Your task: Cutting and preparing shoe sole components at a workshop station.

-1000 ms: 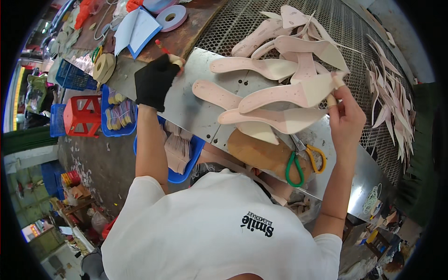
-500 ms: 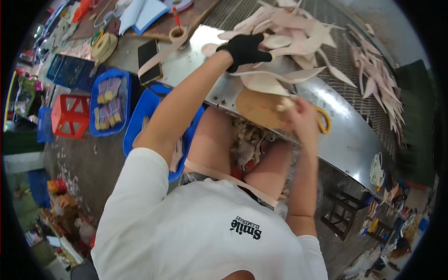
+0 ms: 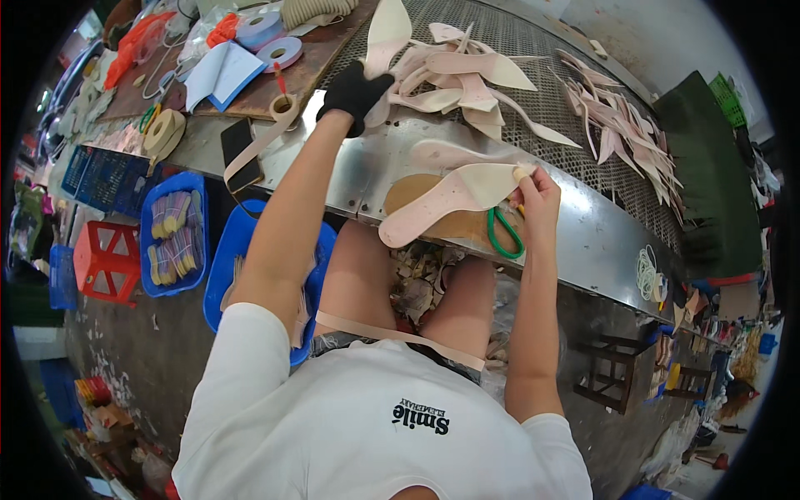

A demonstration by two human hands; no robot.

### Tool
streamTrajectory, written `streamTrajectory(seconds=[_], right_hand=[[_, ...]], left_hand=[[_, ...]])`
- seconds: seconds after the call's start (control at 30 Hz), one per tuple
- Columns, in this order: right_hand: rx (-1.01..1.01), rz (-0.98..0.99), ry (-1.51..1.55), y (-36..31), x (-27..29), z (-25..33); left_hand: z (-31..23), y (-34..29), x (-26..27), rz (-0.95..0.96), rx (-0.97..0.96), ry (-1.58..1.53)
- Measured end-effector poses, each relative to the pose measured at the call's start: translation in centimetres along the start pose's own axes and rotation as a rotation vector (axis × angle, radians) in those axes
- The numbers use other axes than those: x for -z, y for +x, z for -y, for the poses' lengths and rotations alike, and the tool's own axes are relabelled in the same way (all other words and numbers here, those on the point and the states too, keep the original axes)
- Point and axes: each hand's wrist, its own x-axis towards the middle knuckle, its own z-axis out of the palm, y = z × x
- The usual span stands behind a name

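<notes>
My left hand (image 3: 358, 96), in a black glove, is closed on a pale insole (image 3: 388, 33) at the left edge of a heap of insoles (image 3: 479, 83). Bare, with pale covers on its fingertips, my right hand (image 3: 537, 196) pinches the cream end of a pink and cream insole (image 3: 442, 204). That insole slants over a round brown board (image 3: 402, 190) at the table's near edge. Just below the right hand shows a green looped handle (image 3: 505, 233), with a bit of yellow beside it; whether the hand holds it is unclear. Another insole (image 3: 446, 152) lies behind the board.
A second insole pile (image 3: 621, 125) lies on the mesh surface at right. To the left are a phone (image 3: 240, 154), a tape roll (image 3: 284, 107) and blue baskets (image 3: 175, 233). A red stool (image 3: 107, 260) stands on the floor. White cord (image 3: 647, 271) lies at the table's right end.
My left hand has moved left from over the heap, with an insole in its grasp. My right hand now holds an insole across the board, and the green handle has come into sight.
</notes>
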Motion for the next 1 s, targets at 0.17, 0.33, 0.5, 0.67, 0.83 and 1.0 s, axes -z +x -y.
streamTrajectory(seconds=[0.17,0.33,0.5,0.67,0.83,1.0], right_hand=[[0.022,0.058,0.022,0.8,1.8,0.4],[0.132,0.071,0.097,-0.8,4.5,0.8],[0.165,-0.204,0.166,2.6,10.2,1.4],[0.063,-0.167,0.377,7.1,14.8,2.3],[0.042,-0.188,0.374,10.5,13.5,1.0],[0.266,-0.213,-0.286,11.3,6.5,-0.4]], left_hand=[[-3.8,-4.8,-0.3,-0.030,-0.182,0.495],[-6.3,-8.2,-4.0,0.161,-0.698,0.293],[-5.4,-9.7,-9.3,0.169,-0.677,0.152],[-6.4,-11.9,-7.6,-0.047,-0.641,-0.011],[-4.0,-13.6,-1.1,0.610,-0.103,-1.395],[-5.6,-18.5,-0.3,0.691,0.180,-1.934]])
